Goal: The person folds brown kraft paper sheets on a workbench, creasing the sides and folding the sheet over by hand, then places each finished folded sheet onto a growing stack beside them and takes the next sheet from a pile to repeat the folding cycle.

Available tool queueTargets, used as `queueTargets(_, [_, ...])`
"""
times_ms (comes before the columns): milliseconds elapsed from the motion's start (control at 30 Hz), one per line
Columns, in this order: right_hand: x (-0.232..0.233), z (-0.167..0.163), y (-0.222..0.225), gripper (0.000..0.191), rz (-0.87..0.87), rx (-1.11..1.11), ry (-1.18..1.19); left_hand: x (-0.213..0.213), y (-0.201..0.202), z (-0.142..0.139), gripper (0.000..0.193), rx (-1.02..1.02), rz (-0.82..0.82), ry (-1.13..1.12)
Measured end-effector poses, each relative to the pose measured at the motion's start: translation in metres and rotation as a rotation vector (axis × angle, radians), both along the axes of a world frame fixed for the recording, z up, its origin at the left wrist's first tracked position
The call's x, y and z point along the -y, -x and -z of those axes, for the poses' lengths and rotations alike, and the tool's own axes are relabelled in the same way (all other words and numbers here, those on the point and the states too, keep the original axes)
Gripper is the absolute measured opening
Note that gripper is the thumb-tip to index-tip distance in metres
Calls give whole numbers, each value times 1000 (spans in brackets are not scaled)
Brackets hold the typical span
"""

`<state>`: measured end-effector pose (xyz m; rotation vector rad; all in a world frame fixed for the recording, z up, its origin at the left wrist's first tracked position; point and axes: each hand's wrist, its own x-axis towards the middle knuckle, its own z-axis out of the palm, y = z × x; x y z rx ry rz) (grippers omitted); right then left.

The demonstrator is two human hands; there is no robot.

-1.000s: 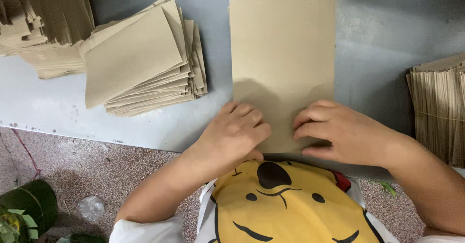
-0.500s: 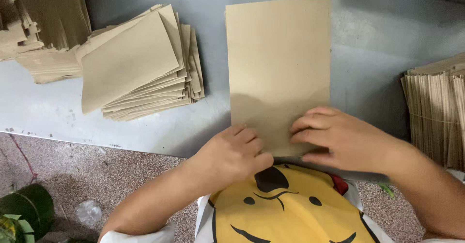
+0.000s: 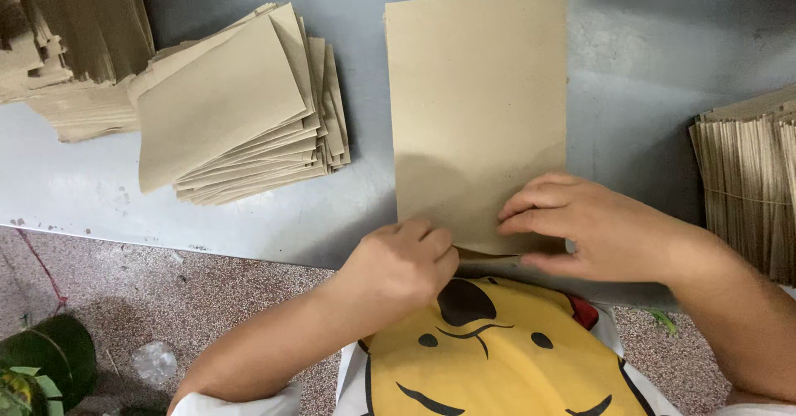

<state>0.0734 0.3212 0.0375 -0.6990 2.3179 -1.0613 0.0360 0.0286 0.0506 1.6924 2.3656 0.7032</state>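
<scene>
1. A brown paper sheet was laid flat on the grey table, its near edge at the table's front.
2. That edge was pinched by the left hand, fingers curled shut.
3. It was gripped by the right hand too, fingers on top, thumb beneath.
4. A fanned stack of folded sheets was left further to the left.
</scene>
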Motion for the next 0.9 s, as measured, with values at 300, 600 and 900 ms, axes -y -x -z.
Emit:
queueTargets(300, [14, 6, -39, 59, -18, -335, -303, 1, 10, 4, 23, -75, -68, -100])
queueTargets(600, [-37, 7, 14, 73, 324, -196, 45, 0, 70, 39, 30, 103, -477, -70])
queueTargets(900, [-16, 70, 69, 71, 965, -266, 128, -59, 119, 58, 27, 36, -797, -47])
